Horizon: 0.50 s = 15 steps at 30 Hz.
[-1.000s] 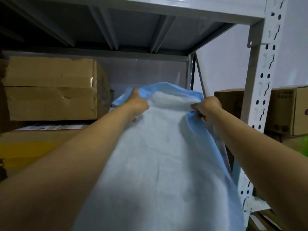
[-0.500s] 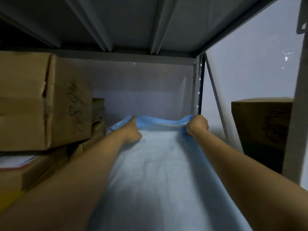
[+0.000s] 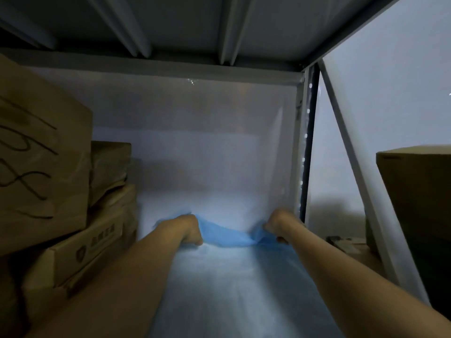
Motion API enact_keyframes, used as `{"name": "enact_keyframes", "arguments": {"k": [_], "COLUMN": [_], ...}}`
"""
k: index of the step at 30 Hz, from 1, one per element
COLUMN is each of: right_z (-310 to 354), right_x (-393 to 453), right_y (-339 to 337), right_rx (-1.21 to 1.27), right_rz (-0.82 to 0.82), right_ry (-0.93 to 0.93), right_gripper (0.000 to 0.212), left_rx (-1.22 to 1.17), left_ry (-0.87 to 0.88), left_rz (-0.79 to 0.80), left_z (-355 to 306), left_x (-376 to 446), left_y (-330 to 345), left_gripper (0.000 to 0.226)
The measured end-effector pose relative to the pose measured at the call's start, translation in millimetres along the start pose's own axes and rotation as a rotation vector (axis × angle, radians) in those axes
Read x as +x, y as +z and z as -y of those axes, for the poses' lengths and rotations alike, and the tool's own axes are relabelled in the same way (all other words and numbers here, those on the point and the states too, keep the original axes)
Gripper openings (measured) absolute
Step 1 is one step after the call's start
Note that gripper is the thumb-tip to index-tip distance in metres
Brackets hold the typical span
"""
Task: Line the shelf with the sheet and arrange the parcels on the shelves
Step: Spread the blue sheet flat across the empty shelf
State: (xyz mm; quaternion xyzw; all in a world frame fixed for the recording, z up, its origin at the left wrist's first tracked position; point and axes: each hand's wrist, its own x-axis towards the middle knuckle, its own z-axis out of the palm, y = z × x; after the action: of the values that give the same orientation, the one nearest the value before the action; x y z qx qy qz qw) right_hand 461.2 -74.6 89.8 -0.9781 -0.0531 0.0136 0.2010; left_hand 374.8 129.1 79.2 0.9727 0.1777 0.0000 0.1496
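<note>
Dim interior of the shelf bay. The brightest patch falls on the sheet (image 3: 231,276) just in front of its blue far edge; the wall beyond that edge is paler and greyer. Cartons (image 3: 44,172) left of the sheet lie in deep shadow. Soft motion blur throughout; straight beams bow toward the frame edges.

Both arms stretch straight forward, roughly parallel. The left hand (image 3: 189,229) and right hand (image 3: 275,226) are fisted, knuckles forward, level with each other, each gripping cloth.
</note>
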Motion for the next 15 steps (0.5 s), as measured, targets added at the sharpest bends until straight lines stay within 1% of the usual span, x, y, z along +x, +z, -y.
{"name": "enact_keyframes", "arguments": {"k": [2,3,4,5,6,7,8,9,10,11,13,15], "right_z": [-1.7,-1.1,0.5,2.5,3.7,4.7,5.3,5.1,2.6,-0.6,-6.1,-8.3], "right_x": [14.8,20.4,20.9,20.0,18.2,13.5,14.9,15.8,18.2,19.2,21.6,23.2], "right_y": [6.4,8.6,10.7,13.1,17.0,19.7,23.2,25.0,27.3,28.5,30.1,32.1], "right_rx": [0.020,0.084,0.197,0.274,0.299,0.215,0.085,-0.102,-0.295,-0.467,-0.617,-0.664], "right_rz": [-0.013,-0.020,-0.012,0.045,0.125,0.222,0.271,0.275,0.238,0.197,0.130,0.105], "right_ry": [0.022,-0.008,-0.080,-0.151,-0.226,-0.285,-0.337,-0.375,-0.408,-0.413,-0.405,-0.379], "right_gripper": [0.021,0.022,0.027,0.033,0.037,0.038,0.036,0.033,0.032,0.035,0.041,0.051], "left_rx": [-0.084,-0.136,-0.257,-0.377,-0.476,-0.527,-0.491,-0.445,-0.385,-0.315,-0.228,-0.164], "left_ry": [-0.029,-0.040,-0.029,-0.016,0.011,0.040,0.061,0.081,0.098,0.111,0.097,0.044], "left_rz": [-0.096,-0.143,-0.196,-0.234,-0.252,-0.258,-0.245,-0.219,-0.185,-0.153,-0.148,-0.120], "left_z": [-0.9,-0.4,1.8,4.0,5.1,5.2,5.0,5.8,6.2,8.6,17.5,28.4], "left_x": [1.2,5.7,12.7,19.0,24.0,28.1,29.4,32.7,34.1,36.2,42.3,45.8], "left_y": [-1.1,-1.0,1.4,3.7,4.6,6.5,7.5,9.3,10.5,12.7,18.5,24.2], "left_gripper": [0.052,0.049,0.042,0.034,0.027,0.022,0.017,0.013,0.007,0.009,0.033,0.050]}}
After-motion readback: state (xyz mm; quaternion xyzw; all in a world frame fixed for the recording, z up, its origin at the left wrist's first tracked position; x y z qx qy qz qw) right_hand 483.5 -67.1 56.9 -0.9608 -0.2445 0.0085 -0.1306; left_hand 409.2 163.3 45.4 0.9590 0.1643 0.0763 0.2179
